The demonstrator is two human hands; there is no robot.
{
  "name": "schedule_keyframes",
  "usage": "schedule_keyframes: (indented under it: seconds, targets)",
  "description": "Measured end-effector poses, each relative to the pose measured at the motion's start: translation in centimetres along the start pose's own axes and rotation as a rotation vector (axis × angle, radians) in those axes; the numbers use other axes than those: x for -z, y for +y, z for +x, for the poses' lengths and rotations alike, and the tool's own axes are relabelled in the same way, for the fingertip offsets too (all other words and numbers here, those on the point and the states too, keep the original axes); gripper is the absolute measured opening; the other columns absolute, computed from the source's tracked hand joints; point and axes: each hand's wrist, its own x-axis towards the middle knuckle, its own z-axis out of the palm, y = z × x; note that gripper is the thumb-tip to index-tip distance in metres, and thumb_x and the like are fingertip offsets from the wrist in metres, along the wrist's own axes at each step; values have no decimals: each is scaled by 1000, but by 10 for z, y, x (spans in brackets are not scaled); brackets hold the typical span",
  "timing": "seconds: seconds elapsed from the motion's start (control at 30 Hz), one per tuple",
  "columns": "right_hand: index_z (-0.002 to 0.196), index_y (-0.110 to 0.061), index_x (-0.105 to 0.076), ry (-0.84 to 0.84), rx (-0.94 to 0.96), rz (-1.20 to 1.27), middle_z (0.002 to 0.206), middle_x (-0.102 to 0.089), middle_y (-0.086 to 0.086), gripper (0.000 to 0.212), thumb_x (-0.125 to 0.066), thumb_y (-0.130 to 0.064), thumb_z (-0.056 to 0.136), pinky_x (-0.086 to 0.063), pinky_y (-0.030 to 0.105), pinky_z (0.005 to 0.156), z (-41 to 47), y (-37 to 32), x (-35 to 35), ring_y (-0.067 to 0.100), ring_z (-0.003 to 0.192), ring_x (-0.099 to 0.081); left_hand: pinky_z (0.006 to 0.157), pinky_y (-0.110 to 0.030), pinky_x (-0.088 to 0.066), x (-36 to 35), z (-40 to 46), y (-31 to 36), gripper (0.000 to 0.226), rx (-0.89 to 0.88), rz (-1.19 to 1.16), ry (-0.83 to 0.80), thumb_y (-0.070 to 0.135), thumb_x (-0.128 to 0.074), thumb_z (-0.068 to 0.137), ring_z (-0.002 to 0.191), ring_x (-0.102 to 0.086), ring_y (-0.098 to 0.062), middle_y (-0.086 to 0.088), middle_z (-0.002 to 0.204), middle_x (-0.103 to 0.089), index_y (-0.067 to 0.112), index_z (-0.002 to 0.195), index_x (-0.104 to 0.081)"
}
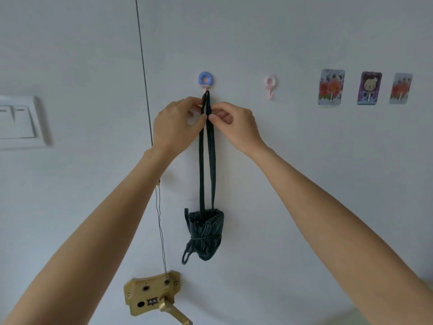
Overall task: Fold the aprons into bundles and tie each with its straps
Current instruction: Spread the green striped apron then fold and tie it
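Both hands, left hand (175, 123) and right hand (230, 120), pinch the strap loop (207, 141) just below the blue hook (206, 79). Below them hangs the tied apron bundle (205, 233). A careless tug could slip the loop off.

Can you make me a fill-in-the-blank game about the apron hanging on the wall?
1. The dark apron bundle hangs by its loop from the ____ donut hook.
2. The left hand and right hand both pinch the ____.
3. The pink hook holds ____.
4. The door handle is ____ coloured.

Missing words: blue; strap; nothing; gold
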Motion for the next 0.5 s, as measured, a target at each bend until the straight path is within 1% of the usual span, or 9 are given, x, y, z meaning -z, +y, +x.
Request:
schedule_keyframes:
  seconds: [0.07,0.13,0.2,0.27,0.33,0.37,0.43,0.5]
  targets:
    - [110,-14,-67,-25,-18,49,94,-68,-5,22,-60,-20,90,-51,26,86,-16,3,5,9,88,-64,77,-29,-49,5,-17,4,27,69,-100,-6,33,-55,90,84,-61,-8,15,94,-66,23,114,-60]
    - [112,-16,-66,-44,-49,70,98,-68,-5,24,-55,-13,91,-48,18,85,-43,11,11,8,91,-62,75,-27,-49,8,-43,10,27,166,-187,-41,34,-53,92,81,-59,-1,18,94,-63,25,117,-57]
    - [113,-17,-63,-100,-94,54,98,-66,-5,31,-51,-3,89,-45,17,84,-79,24,12,7,91,-60,76,-24,-47,8,-75,12,35,254,-222,-149,46,-51,91,84,-58,2,16,101,-61,28,122,-51]
    - [116,-17,-59,-215,-162,5,101,-63,-3,38,-51,2,84,-46,23,84,-114,40,6,12,92,-58,81,-29,-48,3,-107,9,53,330,-207,-327,63,-47,85,93,-59,-5,10,114,-59,29,126,-46]
    - [123,-19,-53,-362,-233,-59,109,-58,0,42,-55,-3,85,-45,28,84,-147,54,-2,16,95,-56,88,-36,-47,-2,-140,8,69,403,-147,-506,74,-42,76,100,-57,-13,4,124,-53,28,128,-42]
    - [126,-19,-51,-413,-269,-70,113,-56,2,42,-58,-7,86,-44,28,84,-159,59,-5,17,97,-54,91,-38,-46,-6,-153,8,76,432,-114,-580,78,-41,73,103,-56,-16,2,127,-51,27,129,-41]
    - [127,-18,-49,-463,-347,-4,114,-53,2,42,-64,-14,87,-43,25,84,-179,62,-10,17,97,-53,94,-40,-46,-14,-176,12,84,481,-104,-673,82,-42,70,108,-54,-20,-1,129,-49,24,131,-40]
    - [118,-16,-49,-438,-426,156,107,-54,-2,38,-68,-14,85,-48,25,81,-194,59,-15,17,93,-56,89,-38,-50,-19,-191,19,83,529,-223,-675,78,-47,69,106,-53,-18,-1,123,-50,22,130,-43]
